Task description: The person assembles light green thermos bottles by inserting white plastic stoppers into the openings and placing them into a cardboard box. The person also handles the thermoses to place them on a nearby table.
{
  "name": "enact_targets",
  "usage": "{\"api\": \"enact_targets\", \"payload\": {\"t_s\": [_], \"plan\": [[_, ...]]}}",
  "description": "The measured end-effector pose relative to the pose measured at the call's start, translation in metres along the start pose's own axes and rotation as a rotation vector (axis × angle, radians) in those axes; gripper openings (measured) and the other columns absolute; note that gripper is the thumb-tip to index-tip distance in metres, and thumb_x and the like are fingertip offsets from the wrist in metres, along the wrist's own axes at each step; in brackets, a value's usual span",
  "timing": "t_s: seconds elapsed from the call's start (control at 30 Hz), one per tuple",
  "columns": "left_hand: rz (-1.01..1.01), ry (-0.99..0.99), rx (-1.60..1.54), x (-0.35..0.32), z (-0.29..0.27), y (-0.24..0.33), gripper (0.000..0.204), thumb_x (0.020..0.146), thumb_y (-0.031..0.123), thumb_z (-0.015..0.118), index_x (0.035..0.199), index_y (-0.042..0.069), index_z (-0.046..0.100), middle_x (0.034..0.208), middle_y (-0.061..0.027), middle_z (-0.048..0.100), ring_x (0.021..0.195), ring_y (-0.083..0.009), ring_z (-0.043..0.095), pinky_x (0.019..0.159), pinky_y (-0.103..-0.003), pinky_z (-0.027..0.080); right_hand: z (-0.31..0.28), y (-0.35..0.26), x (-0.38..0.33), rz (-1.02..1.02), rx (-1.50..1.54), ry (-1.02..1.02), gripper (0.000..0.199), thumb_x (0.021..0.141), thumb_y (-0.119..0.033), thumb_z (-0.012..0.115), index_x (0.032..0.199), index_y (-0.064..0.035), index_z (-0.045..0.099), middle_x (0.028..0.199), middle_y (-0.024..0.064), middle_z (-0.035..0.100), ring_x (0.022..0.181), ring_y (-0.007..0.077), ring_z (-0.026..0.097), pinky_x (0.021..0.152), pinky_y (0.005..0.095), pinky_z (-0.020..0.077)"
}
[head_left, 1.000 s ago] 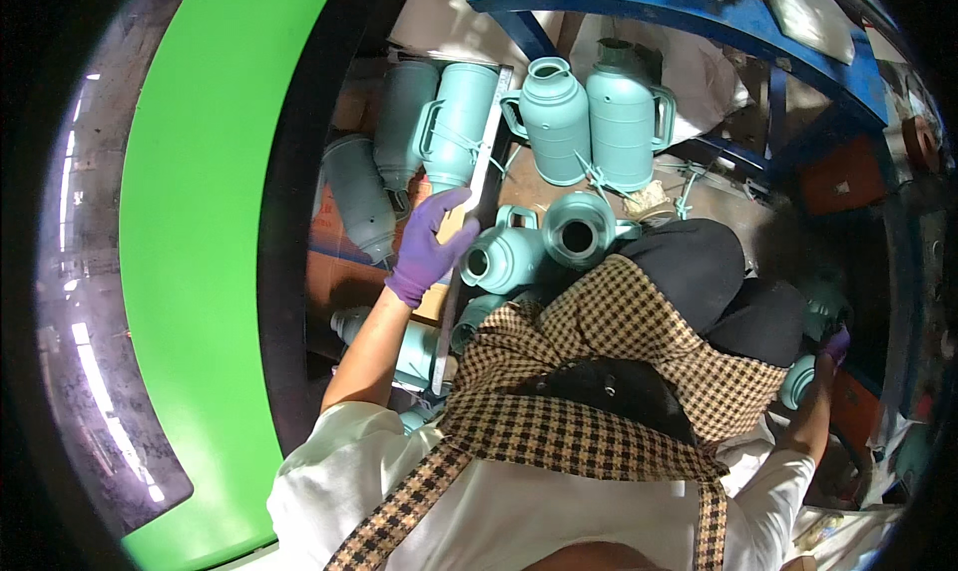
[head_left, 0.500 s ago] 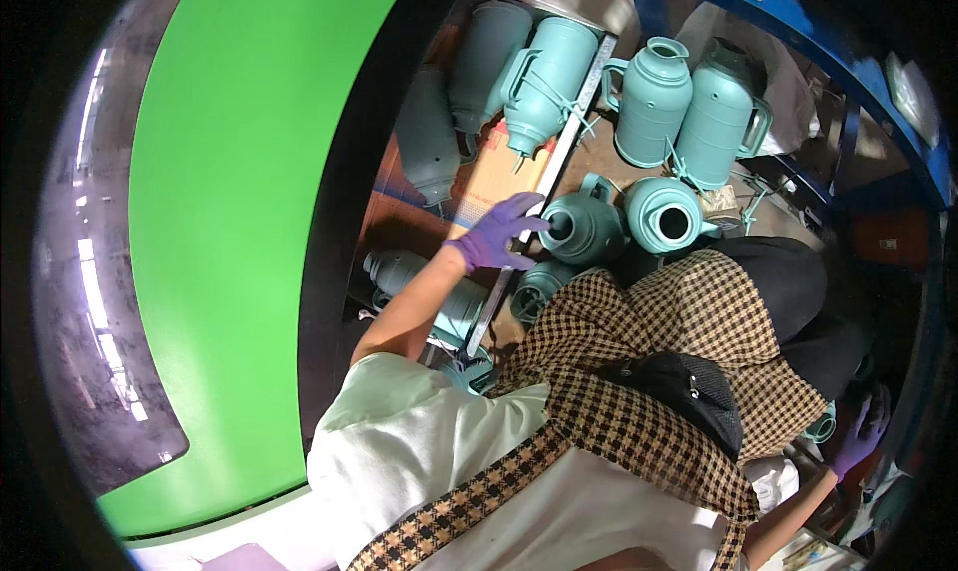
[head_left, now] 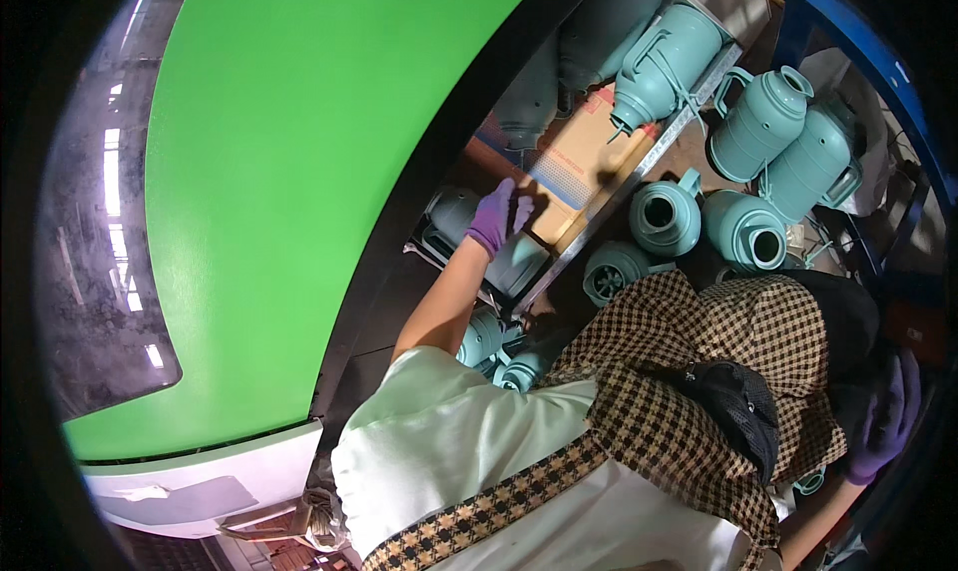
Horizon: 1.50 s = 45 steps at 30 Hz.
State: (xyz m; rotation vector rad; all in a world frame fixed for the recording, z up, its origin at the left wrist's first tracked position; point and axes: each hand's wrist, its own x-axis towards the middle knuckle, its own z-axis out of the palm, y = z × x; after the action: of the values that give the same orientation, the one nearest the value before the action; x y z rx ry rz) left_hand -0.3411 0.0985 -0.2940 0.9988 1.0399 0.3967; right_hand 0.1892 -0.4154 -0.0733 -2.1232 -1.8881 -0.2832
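Observation:
My left hand, in a purple glove, is open over the near end of a cardboard box, with nothing held. Just below it lies a shaded teal flask casing; whether my hand touches it I cannot tell. A teal flask casing with a handle and loose straps lies across the box's far end. My right hand, also purple-gloved, hangs open at the far right beside my knee, fingers stretched, holding nothing visible.
A metal rail runs along the box. Beyond it stand two upright casings, one of them this teal casing, and others with open mouths, such as this casing. A large green machine panel fills the left; a blue frame stands right.
My left hand has moved left, away from the open-mouthed casing beside the rail, to the near end of the box. The view has shifted, and my right hand shows more fully, still empty.

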Motion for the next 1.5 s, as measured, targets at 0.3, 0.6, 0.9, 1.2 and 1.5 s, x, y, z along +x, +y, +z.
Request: {"api": "enact_targets", "payload": {"t_s": [0.3,0.6,0.9,1.2,1.5], "plan": [[0.365,0.211,1.073,0.088,0.043,0.023,0.033,0.098,0.033,0.059,0.115,0.005,0.060,0.101,-0.0093,0.066,0.088,-0.0205,0.064,0.075,-0.032,0.055,0.030,-0.029,0.058,-0.085,0.020,-0.054,0.039,0.084,-0.002,0.068,0.123,-0.0041,0.066,0.127,0.0169,0.064,0.113,0.0374,0.062,0.097,0.0454,0.0482],[0.223,0.364,1.733,-0.009,-0.020,0.087,0.034,0.096,0.021,0.058,0.127,0.005,0.058,0.114,-0.0073,0.066,0.101,-0.0204,0.063,0.085,-0.032,0.053,0.045,-0.036,0.015,0.118,0.133,-0.044,0.049,0.076,-0.011,0.073,0.124,-0.0098,0.067,0.126,0.0154,0.064,0.112,0.0359,0.061,0.095,0.0467,0.0473],[0.808,0.318,2.489,0.036,0.049,0.080,0.044,0.095,0.008,0.057,0.139,0.005,0.056,0.127,-0.0053,0.065,0.113,-0.0202,0.062,0.095,-0.033,0.051,0.056,-0.058,0.079,-0.096,0.355,0.011,0.037,0.080,-0.024,0.074,0.116,-0.0164,0.066,0.116,0.0043,0.067,0.099,0.0266,0.067,0.087,0.0428,0.0527],[0.987,0.244,1.070,0.133,0.140,0.150,0.037,0.088,0.030,0.071,0.118,0.009,0.068,0.108,-0.0162,0.071,0.097,-0.0293,0.069,0.086,-0.041,0.054,0.066,-0.076,0.073,-0.101,0.396,0.043,0.031,0.083,-0.021,0.071,0.113,-0.0145,0.068,0.120,0.0069,0.067,0.099,0.0283,0.067,0.084,0.0421,0.0528],[1.572,-0.504,1.256,-0.063,0.337,0.226,0.057,0.062,0.030,0.087,0.113,0.014,0.067,0.112,-0.0090,0.069,0.106,-0.0315,0.066,0.098,-0.046,0.049,0.040,-0.107,0.124,-0.130,0.363,0.271,0.044,0.082,-0.031,0.073,0.121,-0.0127,0.063,0.128,0.0082,0.064,0.085,0.0249,0.067,0.070,0.0353,0.0535]]}}
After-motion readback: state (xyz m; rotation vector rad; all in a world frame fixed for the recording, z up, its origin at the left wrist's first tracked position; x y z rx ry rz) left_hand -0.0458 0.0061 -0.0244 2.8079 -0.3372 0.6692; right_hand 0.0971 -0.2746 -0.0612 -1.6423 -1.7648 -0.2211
